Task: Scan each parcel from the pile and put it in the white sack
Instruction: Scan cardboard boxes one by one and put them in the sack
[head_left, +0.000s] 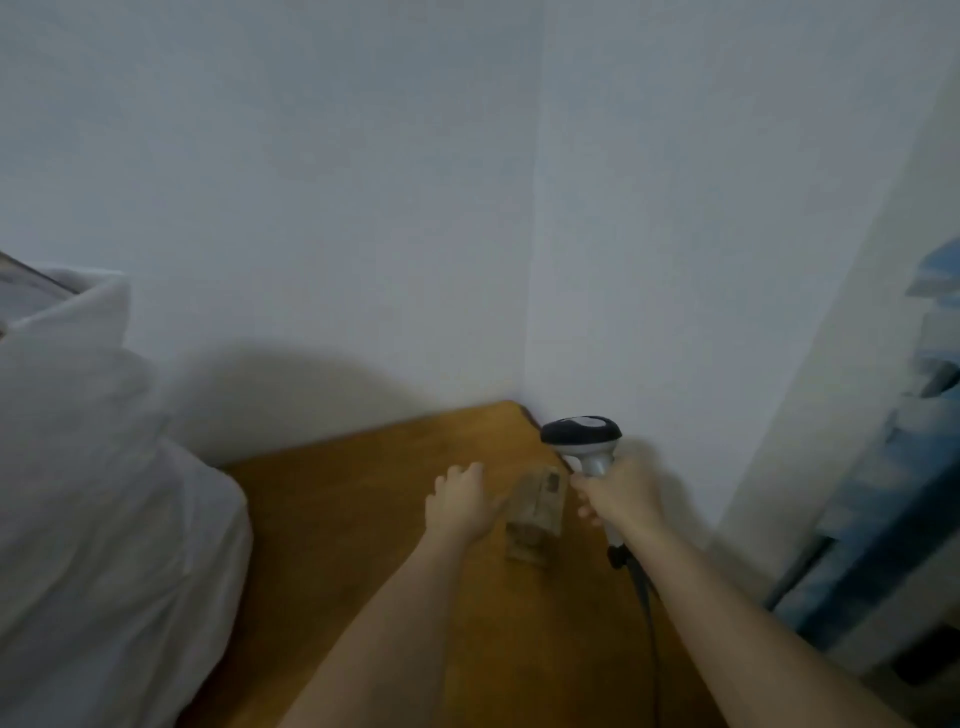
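A small brown parcel (537, 512) with a label lies on the wooden table (363, 519), blurred by motion. My left hand (460, 501) is just left of it, its thumb side touching or nearly touching the parcel's left edge. My right hand (621, 493) grips the handle of a grey and black barcode scanner (582, 434), whose head sits above the parcel's far right corner. The scanner's black cable (647, 597) runs down under my right forearm. The white sack (93, 493) bulges at the left edge of the table.
White walls meet in a corner right behind the table's far end. At the right stands a blurred blue and white stack of things (898, 519) beside a pale wall strip. The pile of parcels is out of view.
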